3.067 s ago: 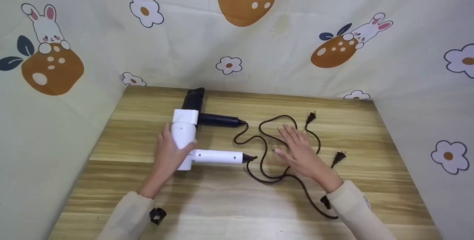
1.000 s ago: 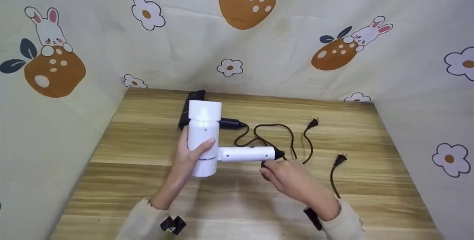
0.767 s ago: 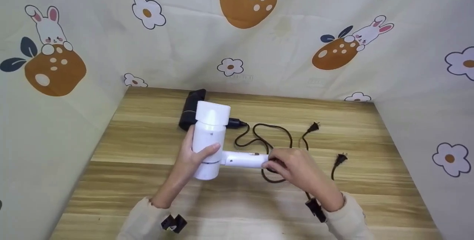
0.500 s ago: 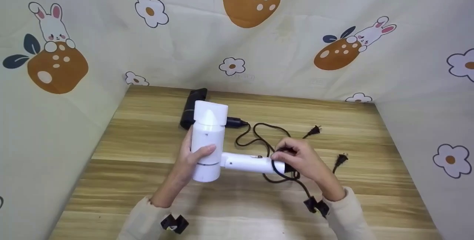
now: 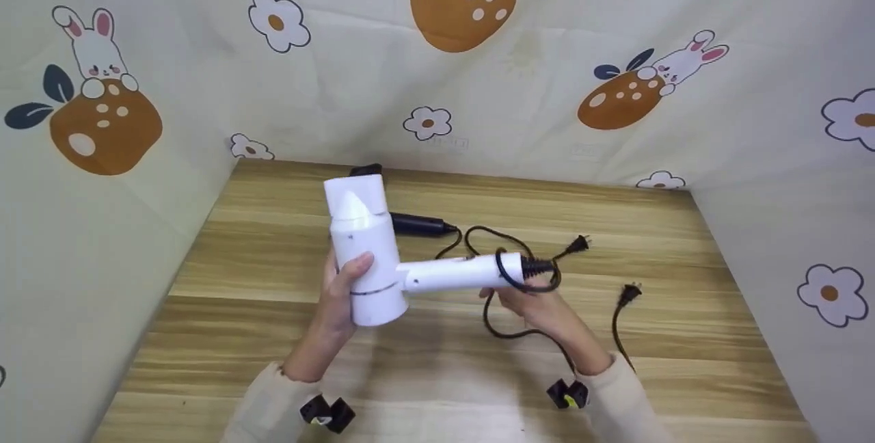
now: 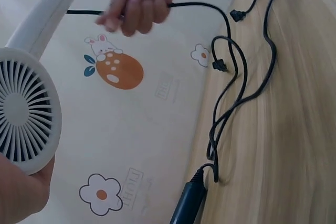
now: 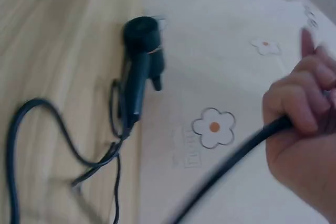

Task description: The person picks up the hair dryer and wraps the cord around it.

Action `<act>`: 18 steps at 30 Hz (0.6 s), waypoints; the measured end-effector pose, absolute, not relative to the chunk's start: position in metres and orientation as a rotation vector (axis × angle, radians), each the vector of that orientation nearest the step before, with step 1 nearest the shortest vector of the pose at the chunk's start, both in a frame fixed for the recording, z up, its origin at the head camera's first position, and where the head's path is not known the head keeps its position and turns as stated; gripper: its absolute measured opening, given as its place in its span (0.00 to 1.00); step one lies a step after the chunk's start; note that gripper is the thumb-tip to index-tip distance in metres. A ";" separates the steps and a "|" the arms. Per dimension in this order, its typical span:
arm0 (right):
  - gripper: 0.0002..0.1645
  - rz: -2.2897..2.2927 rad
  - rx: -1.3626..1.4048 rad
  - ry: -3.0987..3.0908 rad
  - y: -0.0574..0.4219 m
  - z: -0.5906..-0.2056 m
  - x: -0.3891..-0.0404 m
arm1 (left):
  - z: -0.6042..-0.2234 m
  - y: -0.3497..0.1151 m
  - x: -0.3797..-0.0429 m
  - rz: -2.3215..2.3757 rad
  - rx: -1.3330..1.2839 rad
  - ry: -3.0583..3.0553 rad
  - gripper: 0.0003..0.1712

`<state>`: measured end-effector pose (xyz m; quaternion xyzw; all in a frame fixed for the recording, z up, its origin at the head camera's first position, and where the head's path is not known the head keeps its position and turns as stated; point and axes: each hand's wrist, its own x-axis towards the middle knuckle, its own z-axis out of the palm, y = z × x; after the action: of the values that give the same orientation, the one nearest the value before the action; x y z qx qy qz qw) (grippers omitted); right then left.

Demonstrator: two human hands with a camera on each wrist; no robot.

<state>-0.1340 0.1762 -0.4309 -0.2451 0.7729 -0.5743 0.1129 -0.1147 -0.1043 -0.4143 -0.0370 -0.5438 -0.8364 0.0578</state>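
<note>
My left hand [image 5: 335, 299] grips the barrel of a white hair dryer [image 5: 369, 245], its thumb across the front. The dryer is held up off the table, handle to the right. Its black cord [image 5: 500, 269] loops round the end of the handle. My right hand [image 5: 543, 310] is below the handle end, partly hidden by it. In the left wrist view, that hand's fingers curl round the cord [image 6: 197, 4]; the right wrist view also has the cord [image 7: 231, 162] running out of the fist. The dryer's round vent grille [image 6: 16, 108] faces the left wrist camera.
A black hair dryer [image 5: 417, 225] lies on the wooden table [image 5: 246, 238] behind the white one, partly covered by it. Two plugs, one at the back [image 5: 580, 243] and one nearer [image 5: 629, 292], lie to the right with cord between. A patterned cloth [image 5: 342, 87] encloses the table.
The white hair dryer has been lifted off the table. My right hand has taken the cord and passed it over and under the handle end, leaving a loop. Lately the dryer has shifted left and tilted.
</note>
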 end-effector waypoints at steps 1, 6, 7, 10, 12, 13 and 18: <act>0.11 -1.595 -0.711 2.337 0.173 -0.435 -0.132 | -0.413 -0.103 -0.116 -2.531 -0.096 -1.619 0.21; 0.13 -1.085 -0.832 2.777 0.157 -0.445 -0.118 | -0.407 -0.100 -0.123 -2.448 -0.040 -1.614 0.23; 0.12 -1.013 -0.845 2.846 0.155 -0.445 -0.115 | -0.406 -0.099 -0.123 -2.433 -0.026 -1.628 0.24; 0.09 -0.887 -0.880 3.011 0.154 -0.444 -0.109 | -0.407 -0.100 -0.125 -2.384 0.027 -1.668 0.27; 0.06 -0.860 -0.947 3.111 0.156 -0.442 -0.107 | -0.409 -0.102 -0.128 -2.339 0.053 -1.701 0.28; 0.05 -0.854 -0.995 3.163 0.157 -0.441 -0.106 | -0.410 -0.103 -0.129 -2.319 0.059 -1.717 0.29; 0.05 -0.855 -1.297 3.311 0.162 -0.434 -0.105 | -0.418 -0.107 -0.132 -2.233 0.086 -1.838 0.32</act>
<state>-0.1053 0.1622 -0.4338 -0.3428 0.8753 -0.2261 -0.2552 -0.1321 -0.1068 -0.4176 0.0294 -0.6304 -0.7658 0.1234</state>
